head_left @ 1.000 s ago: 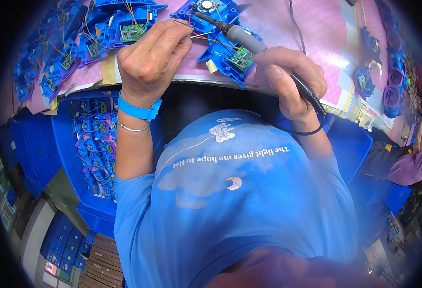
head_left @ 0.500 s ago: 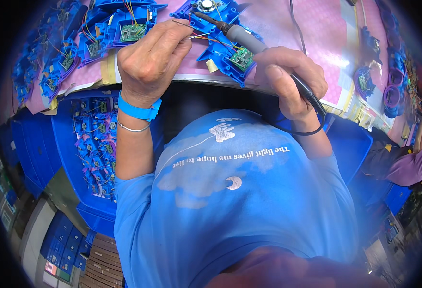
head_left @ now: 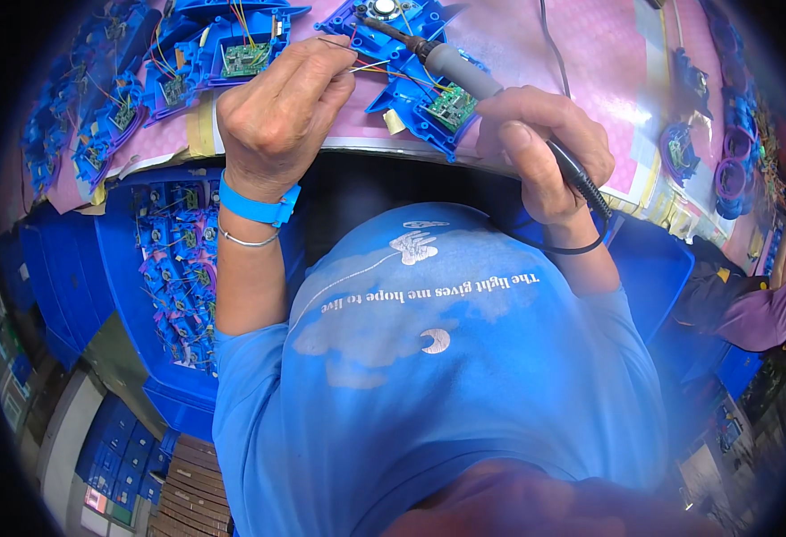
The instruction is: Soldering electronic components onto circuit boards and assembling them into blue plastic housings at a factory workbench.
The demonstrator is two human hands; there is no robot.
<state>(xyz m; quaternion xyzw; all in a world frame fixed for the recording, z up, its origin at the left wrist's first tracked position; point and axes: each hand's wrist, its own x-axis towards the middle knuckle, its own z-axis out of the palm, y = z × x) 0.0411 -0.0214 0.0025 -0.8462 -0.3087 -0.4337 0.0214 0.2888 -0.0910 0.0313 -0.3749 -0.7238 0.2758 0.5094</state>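
Soldering iron (head_left: pixel 462 72) in the right grip (head_left: pixel 549 143)

Right grip (head_left: pixel 545 148), two o'clock, holds soldering iron (head_left: pixel 464 72); left grip (head_left: pixel 281 116), eleven, pinches pale wire (head_left: pixel 371 65); blue housing (head_left: pixel 403 97), twelve.

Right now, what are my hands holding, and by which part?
Your right hand holds a soldering iron toward the rear of its handle. Your left hand pinches a thin dark strand; exactly where along it is hidden.
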